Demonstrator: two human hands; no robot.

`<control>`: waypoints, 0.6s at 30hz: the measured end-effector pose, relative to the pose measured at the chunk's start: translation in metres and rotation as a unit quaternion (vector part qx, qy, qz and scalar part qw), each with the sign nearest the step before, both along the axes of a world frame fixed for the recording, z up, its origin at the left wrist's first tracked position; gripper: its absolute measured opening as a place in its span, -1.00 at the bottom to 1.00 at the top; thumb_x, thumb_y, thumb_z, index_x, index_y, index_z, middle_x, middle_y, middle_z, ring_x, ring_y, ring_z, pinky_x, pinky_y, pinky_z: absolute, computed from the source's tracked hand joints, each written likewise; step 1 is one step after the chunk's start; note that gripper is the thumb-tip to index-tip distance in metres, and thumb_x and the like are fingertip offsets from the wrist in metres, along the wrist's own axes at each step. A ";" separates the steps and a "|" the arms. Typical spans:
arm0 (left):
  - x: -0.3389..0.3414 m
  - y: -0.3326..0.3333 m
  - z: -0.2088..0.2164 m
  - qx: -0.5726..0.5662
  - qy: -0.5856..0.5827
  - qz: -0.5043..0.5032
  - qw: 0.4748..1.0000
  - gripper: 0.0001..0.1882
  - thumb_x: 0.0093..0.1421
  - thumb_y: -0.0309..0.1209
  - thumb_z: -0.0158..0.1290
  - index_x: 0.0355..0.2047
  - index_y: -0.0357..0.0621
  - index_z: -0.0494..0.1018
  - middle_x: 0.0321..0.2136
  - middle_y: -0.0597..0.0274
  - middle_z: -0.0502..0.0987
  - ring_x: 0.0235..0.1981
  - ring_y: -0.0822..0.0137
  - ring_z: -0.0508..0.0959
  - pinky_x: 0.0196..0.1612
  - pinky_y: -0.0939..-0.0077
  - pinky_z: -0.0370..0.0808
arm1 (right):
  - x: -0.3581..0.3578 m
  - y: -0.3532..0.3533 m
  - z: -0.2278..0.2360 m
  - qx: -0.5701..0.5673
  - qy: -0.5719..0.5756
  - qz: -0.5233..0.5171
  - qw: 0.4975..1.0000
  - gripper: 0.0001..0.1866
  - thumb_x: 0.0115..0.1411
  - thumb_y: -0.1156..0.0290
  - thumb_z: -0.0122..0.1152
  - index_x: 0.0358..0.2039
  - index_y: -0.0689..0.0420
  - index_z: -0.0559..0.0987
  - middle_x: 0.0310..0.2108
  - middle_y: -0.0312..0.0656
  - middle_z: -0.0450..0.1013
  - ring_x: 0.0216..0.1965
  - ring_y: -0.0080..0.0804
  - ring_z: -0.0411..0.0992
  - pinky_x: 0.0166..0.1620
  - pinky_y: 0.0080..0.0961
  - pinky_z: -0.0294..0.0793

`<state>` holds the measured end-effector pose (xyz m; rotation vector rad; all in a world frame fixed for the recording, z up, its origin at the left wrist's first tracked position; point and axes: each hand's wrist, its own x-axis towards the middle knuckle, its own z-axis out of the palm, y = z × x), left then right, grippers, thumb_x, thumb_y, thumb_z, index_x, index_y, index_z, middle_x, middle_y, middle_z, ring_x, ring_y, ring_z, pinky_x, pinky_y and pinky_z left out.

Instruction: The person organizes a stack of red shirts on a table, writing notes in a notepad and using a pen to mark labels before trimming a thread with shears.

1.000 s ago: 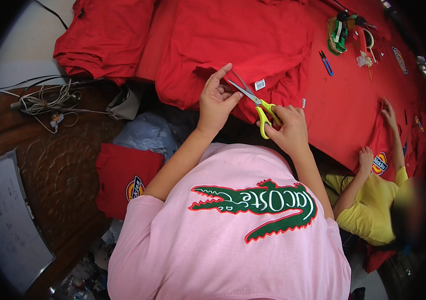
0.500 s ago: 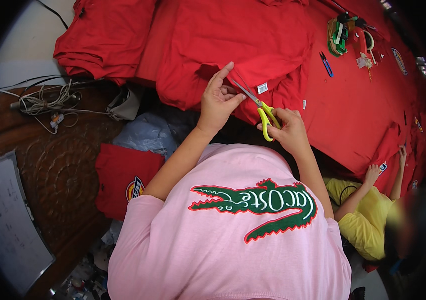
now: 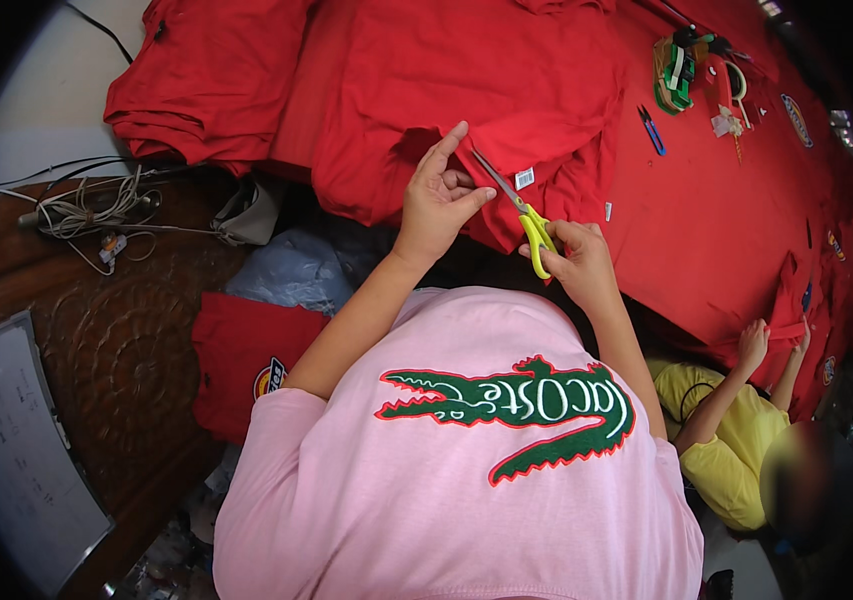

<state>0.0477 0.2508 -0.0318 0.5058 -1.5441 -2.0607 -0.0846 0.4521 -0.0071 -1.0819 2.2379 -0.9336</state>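
A pair of scissors (image 3: 536,240) with yellow-green handles is in my right hand (image 3: 584,262), fingers through the loops. Its blades are together and point up and left over a red shirt (image 3: 476,70). My left hand (image 3: 436,200) is at the shirt's near edge, index finger stretched along the cloth, other fingers curled, thumb toward the blades. It seems to hold the fabric there, though the grip itself is partly hidden. A small white label (image 3: 524,178) lies on the shirt just beyond the scissors.
Folded red garments (image 3: 206,80) are piled at the far left. Blue thread snips (image 3: 652,130) and a green tool holder (image 3: 673,75) lie on the red-covered table (image 3: 686,220). Tangled cables (image 3: 96,210) are at left. A co-worker in yellow (image 3: 726,430) handles red cloth at right.
The scissor blades have closed together, and the right hand's fingers have drawn in with the handles. My left hand stays in place. The co-worker's hands have shifted on the red cloth.
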 end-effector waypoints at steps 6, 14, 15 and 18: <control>-0.007 0.002 -0.003 -0.009 0.016 0.075 0.997 -0.21 0.19 -0.82 0.15 0.41 -0.35 0.17 0.12 0.14 0.49 0.03 0.42 0.55 0.15 0.52 0.56 | 0.001 0.005 -0.006 -0.017 0.013 0.003 1.000 -0.69 0.01 0.25 0.56 -0.33 0.17 0.67 -0.60 -0.25 0.39 -0.45 -0.34 0.28 -0.19 -0.33 0.23; -0.004 0.006 0.000 -0.010 0.030 0.061 0.998 -0.19 0.16 -0.84 0.16 0.42 -0.26 0.21 0.15 0.26 0.36 0.00 0.44 0.55 0.13 0.53 0.58 | 0.000 -0.012 0.009 -0.040 0.074 0.035 0.996 -0.64 -0.02 0.23 0.58 -0.32 0.19 0.64 -0.60 -0.23 0.34 -0.48 -0.33 0.26 -0.19 -0.37 0.19; -0.003 0.007 -0.001 -0.007 0.032 0.060 0.998 -0.18 0.15 -0.84 0.16 0.42 -0.25 0.21 0.15 0.27 0.35 0.00 0.44 0.55 0.12 0.53 0.58 | 0.000 -0.012 0.009 -0.040 0.069 0.036 0.996 -0.64 -0.02 0.23 0.58 -0.34 0.19 0.64 -0.60 -0.23 0.35 -0.48 -0.33 0.26 -0.20 -0.37 0.18; 0.000 0.006 -0.002 -0.010 0.017 0.061 0.998 -0.16 0.14 -0.84 0.18 0.42 -0.25 0.20 0.15 0.27 0.35 -0.02 0.46 0.54 0.11 0.55 0.58 | 0.001 -0.011 0.006 -0.021 0.040 0.032 0.998 -0.65 -0.01 0.23 0.57 -0.36 0.20 0.64 -0.62 -0.23 0.36 -0.48 -0.34 0.25 -0.22 -0.36 0.19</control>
